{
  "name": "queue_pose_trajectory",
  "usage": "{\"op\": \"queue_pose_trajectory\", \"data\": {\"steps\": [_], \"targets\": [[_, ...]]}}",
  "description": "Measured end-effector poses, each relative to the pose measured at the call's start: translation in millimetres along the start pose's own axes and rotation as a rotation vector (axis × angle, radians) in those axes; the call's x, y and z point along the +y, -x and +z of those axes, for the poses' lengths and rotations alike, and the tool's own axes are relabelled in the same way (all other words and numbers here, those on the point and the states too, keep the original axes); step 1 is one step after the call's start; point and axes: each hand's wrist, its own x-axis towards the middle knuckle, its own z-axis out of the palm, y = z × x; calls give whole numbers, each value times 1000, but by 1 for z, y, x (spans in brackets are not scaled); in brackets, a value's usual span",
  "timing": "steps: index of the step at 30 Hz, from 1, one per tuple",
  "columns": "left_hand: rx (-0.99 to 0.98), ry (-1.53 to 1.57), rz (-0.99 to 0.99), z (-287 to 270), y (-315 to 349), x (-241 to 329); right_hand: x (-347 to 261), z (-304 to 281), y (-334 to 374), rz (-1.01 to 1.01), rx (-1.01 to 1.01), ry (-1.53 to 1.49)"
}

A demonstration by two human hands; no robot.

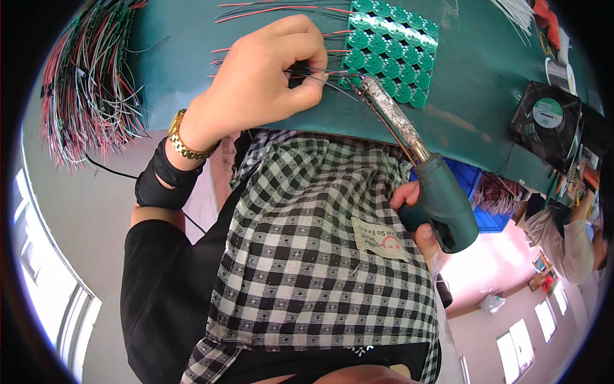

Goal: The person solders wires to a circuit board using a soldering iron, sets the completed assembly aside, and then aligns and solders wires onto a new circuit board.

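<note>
A green panel of round circuit boards [390, 48] lies on the table, with pairs of red and black wires [281, 11] running out from its left edge. My left hand [275, 73] is closed, thumb and fingers pinching thin wires [336, 83] beside the panel's near left corner. In my right hand [416, 217] is a soldering iron [451, 208] with a thick dark green handle, mostly hiding that hand. Its worn silver barrel [393, 112] slants up and left. The tip meets the wire ends at the panel's edge; whether it touches a board I cannot tell.
A dense bundle of wired boards [93, 83] hangs over the table's left end. At the right stand a black fan [547, 121] and a solder spool [560, 77]. A blue bin [492, 221] holding wires is below the table edge. Another person [566, 246] sits at far right.
</note>
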Motion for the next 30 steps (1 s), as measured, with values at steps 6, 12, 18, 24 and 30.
{"op": "queue_pose_trajectory", "data": {"steps": [6, 12, 18, 24, 30], "targets": [[23, 25, 43, 3, 3, -6, 6, 5, 3, -36, 81, -57], [25, 27, 50, 3, 5, -6, -5, 20, 9, 55, 290, -164], [25, -1, 47, 2, 5, -6, -14, 11, 2, 97, 139, -56], [0, -42, -14, 0, 2, -2, -1, 8, 0, -76, 118, -168], [3, -45, -9, 0, 3, -1, -5, 7, 1, -41, 93, -139]]}}
